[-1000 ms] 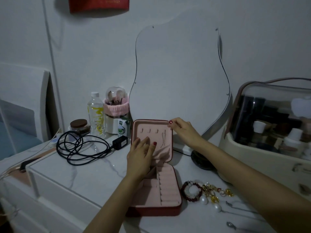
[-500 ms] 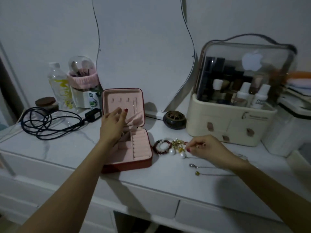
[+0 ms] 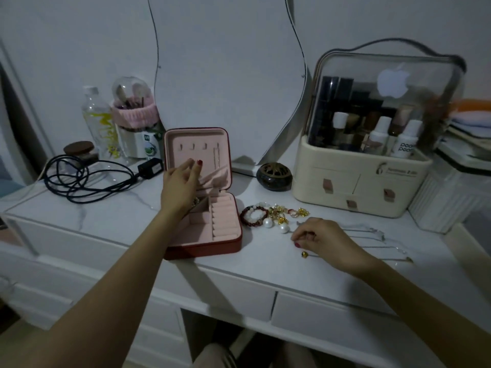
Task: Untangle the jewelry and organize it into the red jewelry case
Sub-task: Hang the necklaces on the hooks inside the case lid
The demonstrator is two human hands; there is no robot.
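The red jewelry case (image 3: 212, 247) stands open on the white marble dresser top (image 3: 119, 216), its pink lid upright. My left hand (image 3: 180, 185) reaches into it, straight fingers touching the pink pocket flap of the lid. To the right of the case lies a tangled heap of jewelry (image 3: 271, 215): a dark red bead bracelet, pearls, gold pieces and rings. My right hand (image 3: 321, 236) rests on the dresser just right of the heap, fingertips pinching a thin necklace chain. Another chain with a gold pendant (image 3: 305, 254) lies in front of that hand.
A beige cosmetics organizer (image 3: 358, 187) with a clear lid stands at the back right, a dark round burner (image 3: 275, 176) beside it. A coiled black cable (image 3: 82, 179), a bottle (image 3: 99, 123) and a brush holder (image 3: 134, 120) sit at the back left. A mirror leans on the wall.
My right hand left the case lid and came down to the chains right of the heap. The camera turned right and down. My left hand stays at the lid pocket.
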